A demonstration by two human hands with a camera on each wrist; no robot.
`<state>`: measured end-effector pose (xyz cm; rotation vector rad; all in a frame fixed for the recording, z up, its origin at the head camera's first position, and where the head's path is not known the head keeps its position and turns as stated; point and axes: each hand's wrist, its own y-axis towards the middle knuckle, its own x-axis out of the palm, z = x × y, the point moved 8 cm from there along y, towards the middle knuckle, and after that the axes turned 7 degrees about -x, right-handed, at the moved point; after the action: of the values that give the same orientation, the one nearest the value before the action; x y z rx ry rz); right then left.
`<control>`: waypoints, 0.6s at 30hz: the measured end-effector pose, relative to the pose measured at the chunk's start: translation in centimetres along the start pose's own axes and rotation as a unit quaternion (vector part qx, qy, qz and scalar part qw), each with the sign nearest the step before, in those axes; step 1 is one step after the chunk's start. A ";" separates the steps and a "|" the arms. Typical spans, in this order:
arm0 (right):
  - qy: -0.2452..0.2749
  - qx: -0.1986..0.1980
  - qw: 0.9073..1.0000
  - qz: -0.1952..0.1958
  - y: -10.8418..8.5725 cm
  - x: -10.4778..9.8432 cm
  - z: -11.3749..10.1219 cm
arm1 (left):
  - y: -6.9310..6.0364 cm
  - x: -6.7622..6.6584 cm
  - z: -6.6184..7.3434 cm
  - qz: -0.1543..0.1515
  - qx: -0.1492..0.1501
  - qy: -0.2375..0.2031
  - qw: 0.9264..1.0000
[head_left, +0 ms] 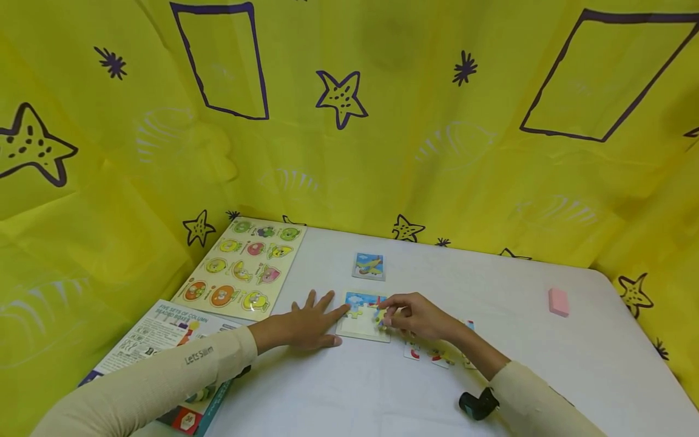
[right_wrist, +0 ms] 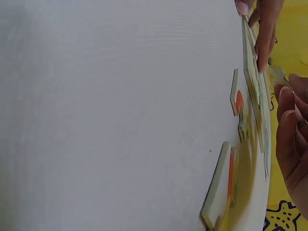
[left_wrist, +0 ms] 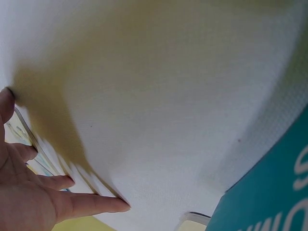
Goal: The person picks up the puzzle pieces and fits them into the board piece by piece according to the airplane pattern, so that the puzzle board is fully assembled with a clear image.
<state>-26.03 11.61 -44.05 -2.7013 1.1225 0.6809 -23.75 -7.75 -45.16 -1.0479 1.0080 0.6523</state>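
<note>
A small jigsaw puzzle board (head_left: 363,331) lies on the white table, its top row showing blue sky and a bit of red. My left hand (head_left: 306,325) lies at the board's left side with spread, straight fingers; one fingertip reaches the left edge. Over the board's right part, my right hand (head_left: 420,315) pinches a jigsaw piece (right_wrist: 278,74) between thumb and fingers, raised off the board in the right wrist view. Several loose jigsaw pieces (head_left: 412,351) lie below and right of the board, partly hidden under the right forearm.
A small airplane picture (head_left: 369,267) lies behind the board. At left are a fruit puzzle board (head_left: 235,267) and a printed box (head_left: 147,340). A pink block (head_left: 558,302) lies at right, and a black object (head_left: 478,404) is near the right sleeve. Yellow curtain (head_left: 349,158) borders the table.
</note>
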 end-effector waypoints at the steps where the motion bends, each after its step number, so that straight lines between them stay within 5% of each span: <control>1: 0.004 0.002 1.000 0.000 0.0 0.0 0.0 | 0.0 -0.1 0.0 0.000 0.000 0.001 1.000; 18: -0.018 -0.003 1.000 0.013 2.4 0.3 0.0 | 0.0 -0.1 0.0 0.001 0.000 0.005 1.000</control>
<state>-27.50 9.73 -44.14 -2.6720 1.1503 0.7356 -23.75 -7.75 -45.06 -1.0516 1.0165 0.6491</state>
